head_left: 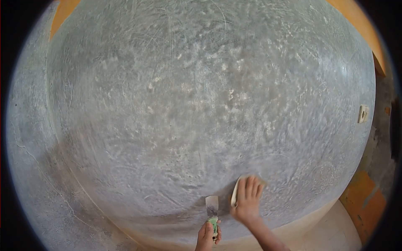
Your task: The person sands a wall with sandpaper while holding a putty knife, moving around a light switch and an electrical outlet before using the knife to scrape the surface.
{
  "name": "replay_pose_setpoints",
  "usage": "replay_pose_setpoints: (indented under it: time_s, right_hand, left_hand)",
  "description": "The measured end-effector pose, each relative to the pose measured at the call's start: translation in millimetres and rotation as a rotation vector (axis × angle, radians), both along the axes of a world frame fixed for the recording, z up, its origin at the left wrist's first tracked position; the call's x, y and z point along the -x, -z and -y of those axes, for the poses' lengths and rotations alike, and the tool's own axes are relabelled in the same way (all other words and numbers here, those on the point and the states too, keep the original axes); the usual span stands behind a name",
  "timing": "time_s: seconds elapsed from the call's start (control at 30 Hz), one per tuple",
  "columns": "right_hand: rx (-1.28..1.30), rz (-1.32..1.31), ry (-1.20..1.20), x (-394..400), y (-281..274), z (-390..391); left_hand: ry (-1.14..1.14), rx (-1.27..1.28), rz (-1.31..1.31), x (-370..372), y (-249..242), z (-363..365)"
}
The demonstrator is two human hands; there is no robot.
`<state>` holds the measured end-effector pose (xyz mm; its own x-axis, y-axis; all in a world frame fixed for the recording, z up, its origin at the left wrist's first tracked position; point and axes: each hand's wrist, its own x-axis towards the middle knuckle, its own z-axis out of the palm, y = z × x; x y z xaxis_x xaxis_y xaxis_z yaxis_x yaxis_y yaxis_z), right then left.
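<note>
My left hand (205, 235) is closed around the green handle of a putty knife (212, 205). Its broad metal blade points up, close in front of the grey wall; whether it touches cannot be told. To the right, my right hand (248, 200) lies against the wall (201, 113) with its fingers over a pale flat pad (235, 193). Only the left edge of that pad shows; the rest is hidden beneath the hand. Scratches, rough ripples and pale worn patches mark the wall's surface.
A power socket (363, 113) is fixed near the wall's right edge. Orange panels show at the upper right (360, 25) and upper left (63, 16). Another wall (29, 125) with a long crack meets this one at the left. Pale floor (331, 228) lies below.
</note>
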<state>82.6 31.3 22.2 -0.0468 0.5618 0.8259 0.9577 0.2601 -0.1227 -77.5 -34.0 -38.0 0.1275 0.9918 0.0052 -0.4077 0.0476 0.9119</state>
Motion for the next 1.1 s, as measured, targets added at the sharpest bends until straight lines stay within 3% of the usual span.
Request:
replay_pose_setpoints:
  time_s: [0.1, 0.27, 0.33, 0.43, 0.53, 0.57, 0.67, 0.7, 0.73, 0.8, 0.87, 0.9, 0.93, 1.0, 1.07, 1.1]
  right_hand:
    - [0.119, 0.059, -0.123, -0.1, 17.4, 14.3]
    - [-0.256, 0.180, -0.025, -19.5, -155.4, -0.5]
    - [-0.277, 0.186, -0.020, -11.0, -179.9, -3.5]
    - [-0.188, 0.616, -0.154, 2.4, -170.5, -10.4]
    - [-0.082, 0.581, -0.152, -10.4, -209.5, -1.3]
    - [-0.187, 0.446, -0.122, -19.4, -227.0, -3.9]
    - [-0.283, 0.390, 0.026, -14.4, -236.9, -7.9]
    - [-0.254, 0.442, -0.137, -10.7, -226.3, -12.4]
    - [-0.261, 0.441, -0.141, -11.9, -217.2, -11.4]
    - [-0.181, 0.724, -0.260, -17.5, -206.5, -10.3]
    - [-0.134, 0.608, -0.275, -24.1, -237.4, -3.3]
    - [-0.269, 0.495, -0.159, -28.3, -248.9, -3.7]
    - [-0.397, 0.376, -0.044, -30.4, -253.4, -5.0]
    - [-0.363, 0.331, -0.028, -15.5, -234.4, -7.5]
    - [-0.169, 0.595, -0.327, -7.7, -202.9, -11.3]
    - [-0.188, 0.661, -0.290, -6.6, -197.5, -10.0]
  left_hand:
    - [0.005, 0.020, -0.025, 0.6, -0.2, -3.0]
    - [0.034, -0.040, 0.004, -0.4, 0.8, -7.0]
    - [0.038, -0.049, 0.014, -3.0, 3.1, -9.9]
    - [0.036, -0.066, -0.004, -5.6, -10.2, -4.5]
    - [0.031, -0.080, -0.027, -5.1, -13.1, -3.1]
    - [0.033, -0.086, -0.025, -6.7, -13.2, -3.9]
    - [0.011, -0.078, -0.015, -13.2, -21.1, -4.5]
    - [0.006, -0.083, -0.017, -15.2, -20.0, -5.9]
    - [-0.003, -0.125, 0.008, -18.3, -15.2, -7.1]
    - [-0.016, -0.175, 0.032, -19.4, -13.5, -10.1]
    - [-0.018, -0.141, 0.022, -19.1, -14.2, -10.0]
    - [-0.023, -0.146, 0.024, -19.6, -12.6, -10.8]
    - [-0.027, -0.142, 0.020, -19.6, -10.2, -10.9]
    - [-0.035, -0.140, 0.014, -20.4, -12.5, -10.1]
    - [-0.076, -0.103, 0.006, -22.5, -20.3, -5.5]
    - [-0.075, -0.106, 0.001, -20.3, -17.0, -6.2]
